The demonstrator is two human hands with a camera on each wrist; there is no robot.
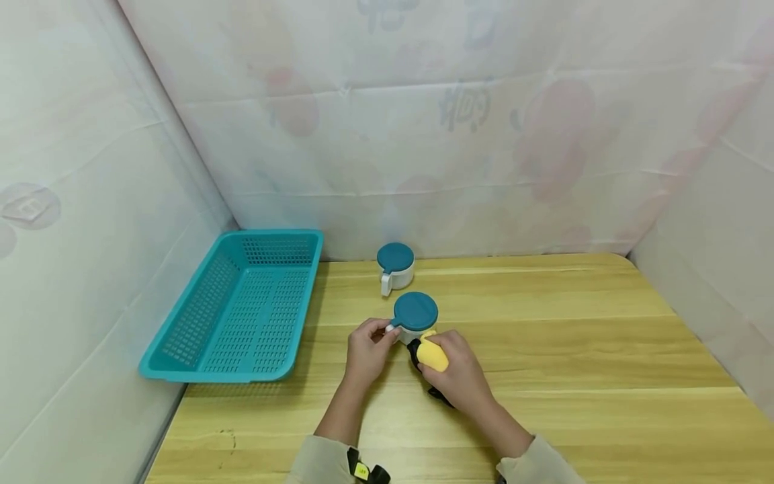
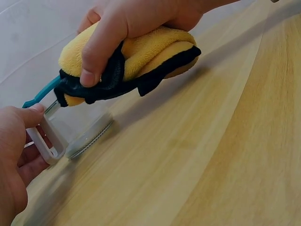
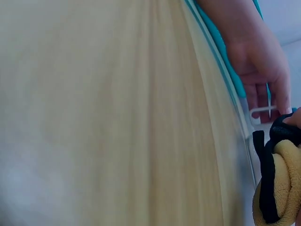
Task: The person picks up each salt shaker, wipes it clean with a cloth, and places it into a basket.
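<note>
A small seasoning jar (image 1: 410, 335) with a blue lid and a pale handle stands on the wooden table. My left hand (image 1: 367, 349) pinches its handle (image 2: 48, 141) between thumb and fingers. Bunched in my right hand (image 1: 462, 376) is a plush yellow cloth (image 1: 433, 356) with black edging, held against or very near the jar's right front side. In the left wrist view, the cloth covers the upper part of the jar, while its clear lower wall shows near the table. The right wrist view catches the cloth (image 3: 282, 179) at its right edge.
Behind the held jar, a second blue-lidded jar (image 1: 400, 278) stands near the back wall, its handle toward the front. A turquoise plastic basket (image 1: 211, 376) sits at the left on the table (image 1: 580, 349). Printed sheets (image 1: 375, 154) hang around the table's back and sides.
</note>
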